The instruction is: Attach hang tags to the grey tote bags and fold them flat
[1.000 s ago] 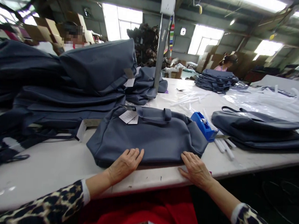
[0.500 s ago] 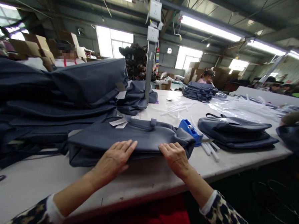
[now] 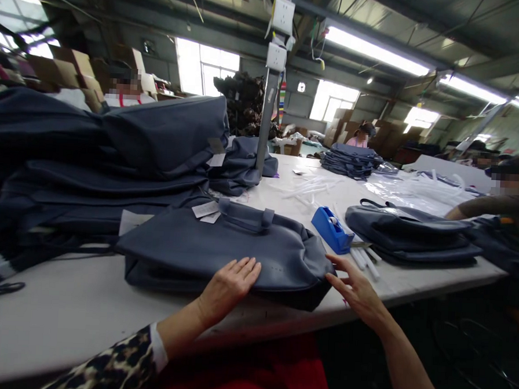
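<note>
A dark blue-grey fabric bag (image 3: pixel 222 250) lies flat on the white table (image 3: pixel 61 317) in front of me, its handle and white paper tags (image 3: pixel 206 211) at the far side. My left hand (image 3: pixel 228 286) rests flat on the bag's near edge, fingers stretched out. My right hand (image 3: pixel 355 288) hovers open just off the bag's right corner, fingers spread, holding nothing.
A tall pile of the same bags (image 3: pixel 91 156) fills the left. A blue tape dispenser (image 3: pixel 331 229), white tubes (image 3: pixel 364 261) and two stacked bags (image 3: pixel 409 234) lie to the right. A grey pole (image 3: pixel 265 125) stands mid-table. Another person's arm (image 3: pixel 467 211) reaches in at right.
The bag's near edge now lies flat on the table. My right hand has come off the bag and moved right, fingers spread. My left hand stays on the bag.
</note>
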Demonstrator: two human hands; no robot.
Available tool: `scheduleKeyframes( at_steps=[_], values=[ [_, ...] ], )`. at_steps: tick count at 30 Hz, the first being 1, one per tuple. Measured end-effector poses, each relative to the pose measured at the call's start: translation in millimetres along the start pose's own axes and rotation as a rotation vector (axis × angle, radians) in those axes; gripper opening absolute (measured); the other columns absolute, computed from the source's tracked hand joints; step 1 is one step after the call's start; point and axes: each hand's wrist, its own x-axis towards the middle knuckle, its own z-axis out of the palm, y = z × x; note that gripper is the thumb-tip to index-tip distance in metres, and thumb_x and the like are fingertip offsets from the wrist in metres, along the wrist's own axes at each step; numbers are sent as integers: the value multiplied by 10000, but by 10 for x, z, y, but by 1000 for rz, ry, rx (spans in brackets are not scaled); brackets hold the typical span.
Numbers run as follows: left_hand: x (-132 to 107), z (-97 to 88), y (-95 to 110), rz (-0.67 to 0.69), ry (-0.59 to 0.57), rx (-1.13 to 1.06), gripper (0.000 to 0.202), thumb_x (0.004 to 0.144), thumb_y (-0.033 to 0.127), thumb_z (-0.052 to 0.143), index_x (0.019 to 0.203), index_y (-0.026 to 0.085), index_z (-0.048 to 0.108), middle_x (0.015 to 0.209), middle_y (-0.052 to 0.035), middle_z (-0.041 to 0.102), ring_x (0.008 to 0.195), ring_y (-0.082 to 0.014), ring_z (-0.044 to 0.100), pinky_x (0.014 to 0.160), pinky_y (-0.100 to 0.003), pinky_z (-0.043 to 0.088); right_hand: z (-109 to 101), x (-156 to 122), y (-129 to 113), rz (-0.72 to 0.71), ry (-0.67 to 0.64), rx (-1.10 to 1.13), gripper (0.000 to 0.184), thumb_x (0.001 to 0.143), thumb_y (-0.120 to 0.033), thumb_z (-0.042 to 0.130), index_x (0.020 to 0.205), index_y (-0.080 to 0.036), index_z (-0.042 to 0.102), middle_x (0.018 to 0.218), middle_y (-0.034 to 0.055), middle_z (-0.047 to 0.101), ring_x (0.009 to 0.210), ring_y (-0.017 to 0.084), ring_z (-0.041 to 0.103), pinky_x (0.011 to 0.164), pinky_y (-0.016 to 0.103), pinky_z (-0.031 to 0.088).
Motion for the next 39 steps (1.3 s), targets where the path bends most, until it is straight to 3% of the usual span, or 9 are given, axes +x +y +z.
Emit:
scheduleKeyframes(
  at_steps=[2,6,9,14,16,19,25,32,39],
  values=[
    [12,6,-14,-2,12,-2,435,906,-9,404,1275,106,603,1274,-129,670,1120,-253,666,908,-383,548,24,27,41,-25,-31,3,453,898,-445,584,1317,-275,546,1307,95,596,1067,237,645,712,318,579],
    [11,27,-32,-13,35,-2,457,915,-2,374,1288,121,607,1287,-124,664,1134,-242,660,922,-378,550,294,41,99,-131,210,-306,181,913,-286,530,1055,-251,638,1050,69,655,823,197,662,638,289,529],
    [-77,83,47,-55,55,-3,477,934,25,361,1339,144,583,1332,-125,635,1190,-242,629,967,-387,531,531,-138,248,-187,312,-450,172,932,-223,469,960,-241,637,900,58,649,788,207,654,642,293,507],
    [-379,278,265,-32,50,-31,510,949,49,347,1388,209,550,1368,-68,617,1236,-221,597,1017,-382,500,333,-421,492,-84,33,-82,224,965,-356,486,1069,-250,653,920,39,675,774,183,668,653,288,556],
    [-472,355,308,-36,32,-42,533,948,49,345,1424,221,512,1406,-62,585,1279,-214,563,1050,-378,477,106,-286,473,-37,-19,-34,278,960,-429,504,1076,-239,670,981,54,697,854,199,678,702,304,571],
    [-530,439,327,-67,60,-55,543,952,48,318,1429,224,509,1432,-55,562,1308,-222,535,1072,-394,456,-57,202,340,-31,44,-297,345,989,-439,423,1079,-217,671,954,66,702,740,179,662,666,309,548],
    [-547,532,359,-91,89,-68,548,956,57,301,1434,231,505,1455,-44,539,1335,-218,507,1100,-393,426,341,1080,151,-74,-189,-601,154,917,-285,556,985,-224,680,1067,64,686,868,212,679,724,314,488],
    [-587,571,369,-117,52,-121,541,959,69,309,1435,239,503,1439,-60,554,1343,-212,499,1114,-402,421,449,1190,251,-3,-338,-628,236,888,-377,573,756,-194,642,957,106,679,854,255,668,756,357,448],
    [-553,488,324,-125,63,-164,537,970,70,297,1448,226,486,1451,-60,541,1355,-206,488,1131,-391,409,384,1211,233,60,-256,-175,384,823,-534,576,623,-213,509,639,3,545,659,174,544,638,291,416]
  ],
)
